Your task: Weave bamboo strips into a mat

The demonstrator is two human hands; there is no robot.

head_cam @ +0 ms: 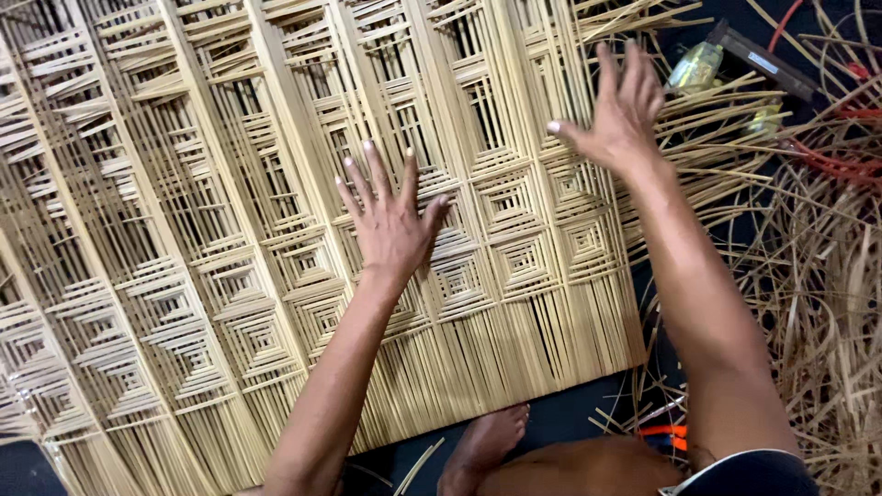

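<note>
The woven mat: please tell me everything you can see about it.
The woven mat is large, flat and pale yellow, made of thin strips that look like bamboo or cane. Its weave forms rows of nested diamonds. Loose strip ends stick out at its edges. It lies on a dark floor. Both hands, left and right, are spread over it.

Both arms stretch forward with bare forearms, the left hand (390, 225) flat, palm down with fingers spread wide, the right hand (620, 110) farther out, open, fingers together and thumb splayed.
</note>
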